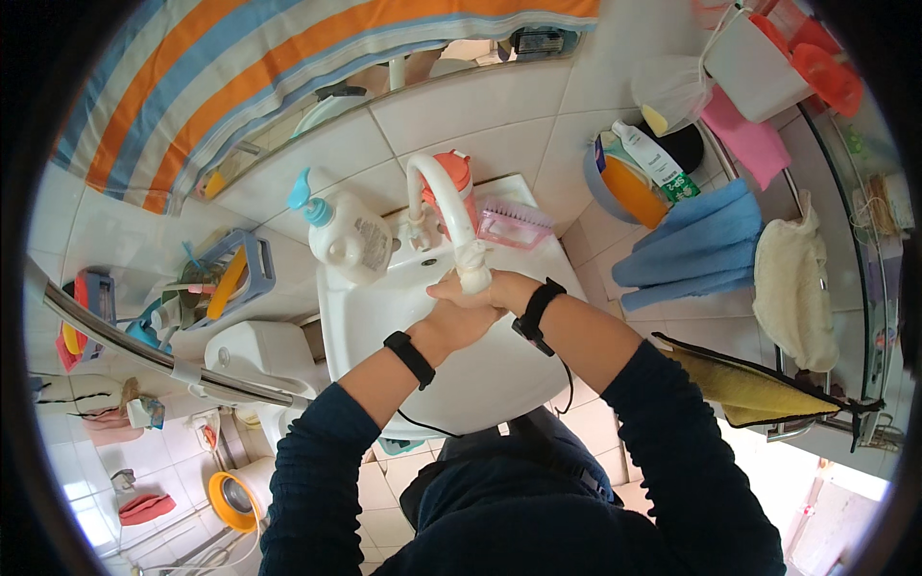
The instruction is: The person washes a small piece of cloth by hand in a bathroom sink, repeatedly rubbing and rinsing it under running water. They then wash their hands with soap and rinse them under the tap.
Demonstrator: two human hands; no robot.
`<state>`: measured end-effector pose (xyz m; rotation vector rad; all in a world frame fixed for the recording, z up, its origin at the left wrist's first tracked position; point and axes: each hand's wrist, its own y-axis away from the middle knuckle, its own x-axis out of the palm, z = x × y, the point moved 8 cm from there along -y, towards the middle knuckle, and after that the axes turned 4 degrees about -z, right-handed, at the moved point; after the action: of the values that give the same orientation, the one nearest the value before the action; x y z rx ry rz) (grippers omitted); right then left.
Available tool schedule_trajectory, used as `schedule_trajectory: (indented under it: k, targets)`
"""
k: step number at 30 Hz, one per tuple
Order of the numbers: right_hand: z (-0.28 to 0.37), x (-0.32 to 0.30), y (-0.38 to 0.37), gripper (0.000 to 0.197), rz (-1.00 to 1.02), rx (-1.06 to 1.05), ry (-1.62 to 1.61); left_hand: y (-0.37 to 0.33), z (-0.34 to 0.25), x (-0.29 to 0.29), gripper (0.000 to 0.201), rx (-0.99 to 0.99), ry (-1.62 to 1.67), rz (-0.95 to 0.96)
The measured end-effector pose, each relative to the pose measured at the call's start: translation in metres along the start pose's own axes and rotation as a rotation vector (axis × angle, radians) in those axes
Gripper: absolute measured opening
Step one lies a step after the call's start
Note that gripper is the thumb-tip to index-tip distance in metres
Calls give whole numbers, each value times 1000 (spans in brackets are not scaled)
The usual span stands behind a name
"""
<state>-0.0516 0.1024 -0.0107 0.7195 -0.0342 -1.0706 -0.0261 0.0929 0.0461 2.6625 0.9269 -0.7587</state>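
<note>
Below the tip of the white faucet [461,226], my two hands meet over the white sink [451,384]. My left hand [456,324] comes in from the lower left, its fingers hidden at my right hand. From the other side, my right hand [513,291] reaches across, and its fingers lie closed over the left one. The faucet's end hides part of both hands. No object shows in either. Whether water runs cannot be made out. Each wrist wears a black strap [410,360] with a cable.
A white pump bottle [355,240] with a blue top stands at the sink's back left. Behind the faucet are a red lidded container [451,173] and a pink brush [516,223]. Blue towels [691,240] hang at the right, and a metal rail [125,336] curves along the left.
</note>
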Motion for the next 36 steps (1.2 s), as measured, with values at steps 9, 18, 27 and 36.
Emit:
schedule_trajectory:
  k: [9,18,27,36]
  targets:
    - [4,11,-25,39,-25,-26,-210,27,21,-10,20,266,-378,-11]
    - [-23,-1,-11,47,-420,52,-365,28,59,10,40,-778,1373,-121]
    - [-37,-1,7,67,-649,-21,-405,4,47,35,40,-841,1767,-191]
    - [-55,-3,-4,64,-649,25,-538,-1,59,49,33,-1000,1621,-412]
